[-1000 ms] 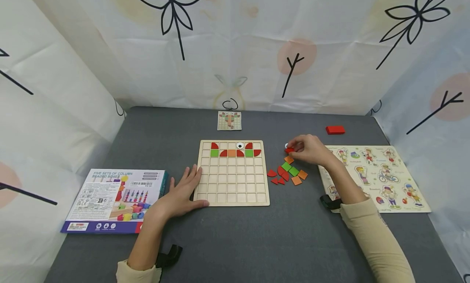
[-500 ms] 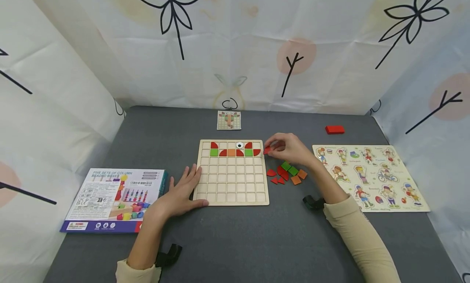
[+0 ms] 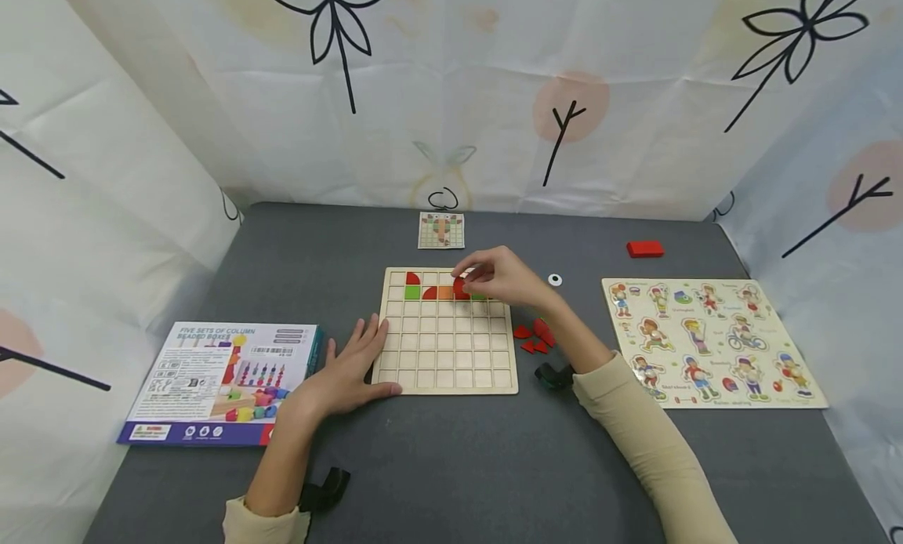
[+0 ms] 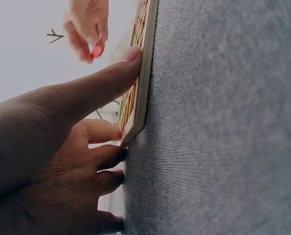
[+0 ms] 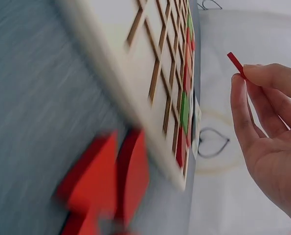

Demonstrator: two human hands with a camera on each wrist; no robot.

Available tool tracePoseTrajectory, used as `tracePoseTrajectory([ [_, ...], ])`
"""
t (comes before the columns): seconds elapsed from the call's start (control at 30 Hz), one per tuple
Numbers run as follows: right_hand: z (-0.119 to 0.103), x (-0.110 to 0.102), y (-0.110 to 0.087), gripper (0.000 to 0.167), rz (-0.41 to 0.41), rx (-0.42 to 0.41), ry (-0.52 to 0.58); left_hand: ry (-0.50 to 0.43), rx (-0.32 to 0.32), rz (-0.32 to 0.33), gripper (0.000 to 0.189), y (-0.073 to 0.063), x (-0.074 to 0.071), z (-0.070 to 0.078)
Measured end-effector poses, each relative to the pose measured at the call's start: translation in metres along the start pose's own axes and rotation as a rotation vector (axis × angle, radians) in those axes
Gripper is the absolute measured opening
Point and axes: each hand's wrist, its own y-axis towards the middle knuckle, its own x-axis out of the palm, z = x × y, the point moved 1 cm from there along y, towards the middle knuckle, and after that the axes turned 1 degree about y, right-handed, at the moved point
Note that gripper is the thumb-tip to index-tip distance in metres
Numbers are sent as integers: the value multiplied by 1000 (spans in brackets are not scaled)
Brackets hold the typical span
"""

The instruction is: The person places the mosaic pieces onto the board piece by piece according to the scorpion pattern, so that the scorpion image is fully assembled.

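Observation:
A wooden grid board (image 3: pixel 444 389) lies on the table, with red, green and orange pieces set in its far two rows. My left hand (image 3: pixel 346 379) rests at its near left corner, fingers straight along the left side and thumb (image 4: pixel 131 54) touching the front edge. Above those far rows, my right hand (image 3: pixel 504 277) pinches a thin red rounded piece (image 5: pixel 236 63) between thumb and fingertips. The piece is held clear of the board. That hand hides some of the right-hand cells in the head view.
Loose red pieces (image 3: pixel 542 330) lie right of the board, partly beside my right forearm. A white eye disc (image 3: pixel 555 280) and a red block (image 3: pixel 645 249) lie farther back. A pattern card (image 3: pixel 441 231) stands behind, a picture board (image 3: pixel 719 344) right, a box (image 3: pixel 190 379) left.
My right hand has carried the red piece leftward from the loose pieces to above the board. The white eye disc is now uncovered, while the forearm hides the green and orange pieces. My left hand stays put.

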Motion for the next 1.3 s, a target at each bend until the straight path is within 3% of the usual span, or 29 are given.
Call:
tracePoseTrajectory([
  [0.13, -5, 13, 17, 26, -39, -12, 20, -17, 15, -6, 112, 1, 1, -1],
  [0.3, -9, 28, 37, 24, -82, -26, -32, -42, 58, 20, 115, 2, 4, -9],
  [0.7, -24, 61, 75, 21, -141, -78, -223, -25, 36, 6, 111, -1, 1, -2],
  [1.3, -32, 81, 84, 22, -155, -62, -344, -14, 15, 3, 110, 1, 1, -2],
])
